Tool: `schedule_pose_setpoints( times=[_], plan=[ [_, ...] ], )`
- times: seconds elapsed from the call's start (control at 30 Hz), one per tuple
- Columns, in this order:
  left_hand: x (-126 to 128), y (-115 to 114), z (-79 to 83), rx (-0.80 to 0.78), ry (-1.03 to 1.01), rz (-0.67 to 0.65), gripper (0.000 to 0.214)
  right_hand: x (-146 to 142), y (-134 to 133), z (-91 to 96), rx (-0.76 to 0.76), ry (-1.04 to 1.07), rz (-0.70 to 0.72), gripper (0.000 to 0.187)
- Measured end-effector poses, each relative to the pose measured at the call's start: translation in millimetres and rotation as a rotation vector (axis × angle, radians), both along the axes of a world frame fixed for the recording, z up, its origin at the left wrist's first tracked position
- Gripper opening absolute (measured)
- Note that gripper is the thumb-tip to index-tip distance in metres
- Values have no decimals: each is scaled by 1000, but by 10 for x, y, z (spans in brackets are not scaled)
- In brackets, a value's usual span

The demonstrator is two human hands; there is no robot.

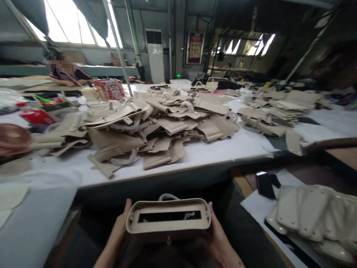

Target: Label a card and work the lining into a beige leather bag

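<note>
Low at the front, between my two hands, is a cream handbag (pixel 169 226) with a long slot-like opening facing me. A handle (pixel 168 197) wrapped in clear plastic shows behind its far rim, and a small metal piece (pixel 169 240) sits below the near rim. My left hand (pixel 120 225) grips the left end, its thumb along the side. At the right end, my right hand (pixel 218 232) holds the bag the same way. The bag's lower part is dark and blurred, and most of my fingers are hidden by it.
A heap of beige leather bag pieces (pixel 164 126) covers the white table (pixel 212 154) ahead. Another stack (pixel 279 106) lies to the right. Nearby right are cream panels (pixel 304 212) and a black phone (pixel 264 185). A person (pixel 67 70) sits far left.
</note>
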State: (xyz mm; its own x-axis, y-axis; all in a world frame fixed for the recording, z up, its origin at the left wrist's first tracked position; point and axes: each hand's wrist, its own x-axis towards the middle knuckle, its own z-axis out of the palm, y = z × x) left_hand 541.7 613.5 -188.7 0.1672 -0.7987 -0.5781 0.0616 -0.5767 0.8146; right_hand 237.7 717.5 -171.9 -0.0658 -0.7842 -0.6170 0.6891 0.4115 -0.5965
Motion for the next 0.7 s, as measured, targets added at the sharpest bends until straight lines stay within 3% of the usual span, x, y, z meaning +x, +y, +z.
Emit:
schedule_pose_setpoints(
  times=[0.03,0.1,0.17,0.23,0.33,0.53,0.7],
  plan=[
    [85,-47,105,52,-13,-60,64,-5,54,96,-8,27,13,73],
    [205,-94,323,123,-153,-355,75,-9,146,256,-73,206,61,71],
    [237,-72,527,-19,-472,-700,68,-12,200,351,-124,532,107,63],
    [199,-21,675,-125,-728,-878,59,-16,208,384,-117,837,137,55],
    [120,23,765,-154,-862,-920,53,-11,157,382,-90,1052,168,44],
    [58,120,814,-229,-818,-861,48,-11,-4,402,-92,1265,198,44],
    [-21,310,855,-177,-800,-830,50,-126,-152,422,-107,1395,244,42]
  ],
)
